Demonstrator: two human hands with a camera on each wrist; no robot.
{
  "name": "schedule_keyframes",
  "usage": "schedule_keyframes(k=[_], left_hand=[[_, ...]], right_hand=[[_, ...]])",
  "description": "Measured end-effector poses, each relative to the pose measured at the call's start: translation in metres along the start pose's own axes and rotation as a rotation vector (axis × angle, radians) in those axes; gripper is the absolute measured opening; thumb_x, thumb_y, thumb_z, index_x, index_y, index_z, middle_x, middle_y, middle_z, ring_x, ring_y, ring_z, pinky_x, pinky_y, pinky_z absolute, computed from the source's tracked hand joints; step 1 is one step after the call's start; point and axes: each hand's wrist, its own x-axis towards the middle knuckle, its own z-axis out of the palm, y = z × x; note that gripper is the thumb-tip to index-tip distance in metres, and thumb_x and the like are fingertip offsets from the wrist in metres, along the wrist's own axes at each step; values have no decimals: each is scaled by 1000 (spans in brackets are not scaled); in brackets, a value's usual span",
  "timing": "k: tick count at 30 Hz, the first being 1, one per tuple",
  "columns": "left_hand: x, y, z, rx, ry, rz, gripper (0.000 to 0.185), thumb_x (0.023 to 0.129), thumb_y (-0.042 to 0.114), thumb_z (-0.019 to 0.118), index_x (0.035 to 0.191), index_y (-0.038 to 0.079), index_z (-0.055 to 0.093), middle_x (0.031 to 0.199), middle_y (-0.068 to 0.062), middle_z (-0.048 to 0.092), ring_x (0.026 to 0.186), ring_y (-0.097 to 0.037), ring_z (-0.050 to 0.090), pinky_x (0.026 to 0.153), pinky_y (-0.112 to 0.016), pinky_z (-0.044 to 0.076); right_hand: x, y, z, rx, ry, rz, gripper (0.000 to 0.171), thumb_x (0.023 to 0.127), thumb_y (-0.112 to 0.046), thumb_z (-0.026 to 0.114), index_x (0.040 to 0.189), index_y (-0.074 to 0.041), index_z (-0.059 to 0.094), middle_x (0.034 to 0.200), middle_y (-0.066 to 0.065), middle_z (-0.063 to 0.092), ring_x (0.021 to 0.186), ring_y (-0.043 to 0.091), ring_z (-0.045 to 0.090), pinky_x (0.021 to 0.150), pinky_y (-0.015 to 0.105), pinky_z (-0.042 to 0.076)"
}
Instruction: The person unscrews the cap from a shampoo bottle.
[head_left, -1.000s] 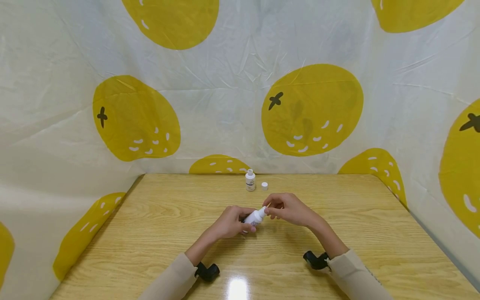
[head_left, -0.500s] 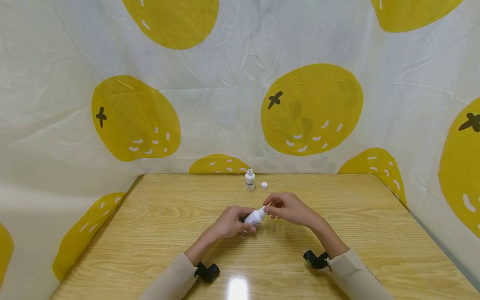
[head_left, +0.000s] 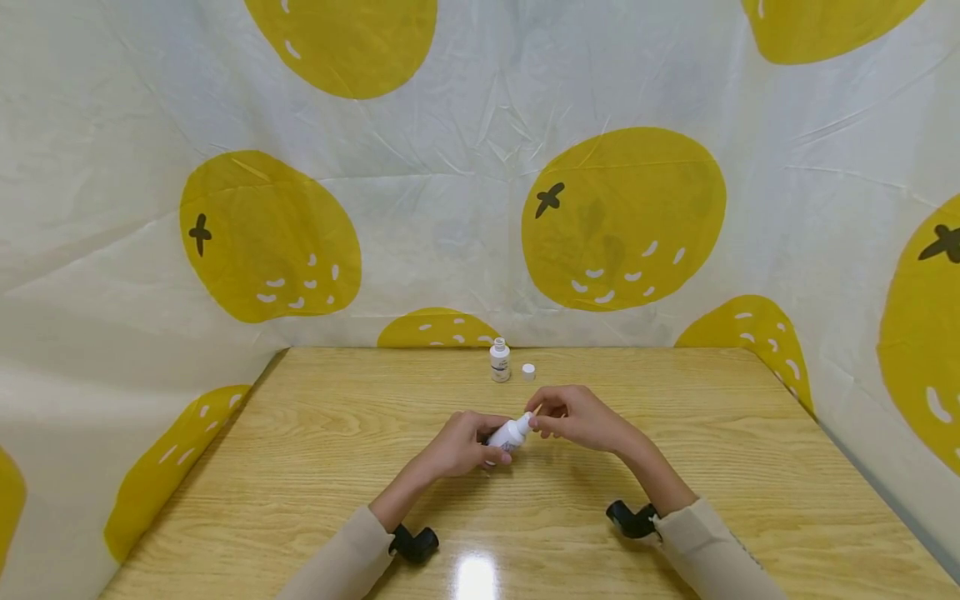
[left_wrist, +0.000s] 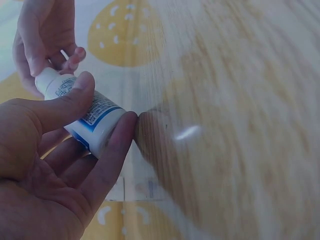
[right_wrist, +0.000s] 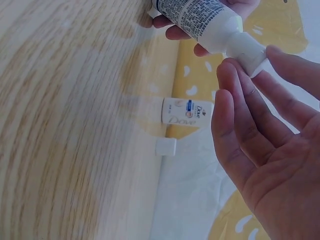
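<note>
My left hand (head_left: 459, 446) grips a small white bottle (head_left: 510, 434) with a blue-printed label, tilted with its top toward the right, just above the middle of the wooden table (head_left: 315, 467). The left wrist view shows thumb and fingers of the left hand (left_wrist: 45, 165) wrapped round the bottle (left_wrist: 92, 117). My right hand (head_left: 577, 417) pinches the bottle's white cap end. In the right wrist view the right hand's (right_wrist: 260, 145) fingertips close on that cap (right_wrist: 245, 50).
A second small white bottle (head_left: 500, 360) stands uncapped at the table's far edge, its loose white cap (head_left: 528, 372) just to its right. A white cloth with yellow fruit prints (head_left: 622, 217) walls in the table. Black wrist mounts (head_left: 412, 543) sit on both sleeves.
</note>
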Motion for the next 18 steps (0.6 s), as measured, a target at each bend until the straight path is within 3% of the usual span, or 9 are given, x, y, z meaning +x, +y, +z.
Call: schedule_keyframes(k=[8,18], left_hand=[[0,0,-1,3,0,7,42,88,9,82,129,13,73,110,-11,76,81,-11,70,61,-26,61],[0,1,-1,-7,-4,4,41,88,9,81,129,13,73,108,-11,76,80,-11,70,60,-27,62]], right_hand=[[0,0,-1,-9,7,7,22,100,-22,69,115,-5,69,95,21,75,82,40,71,71,42,61],[1,1,-1,-10,23,31,20,101,-23,68,110,-5,71,94,21,74,83,40,70,73,49,61]])
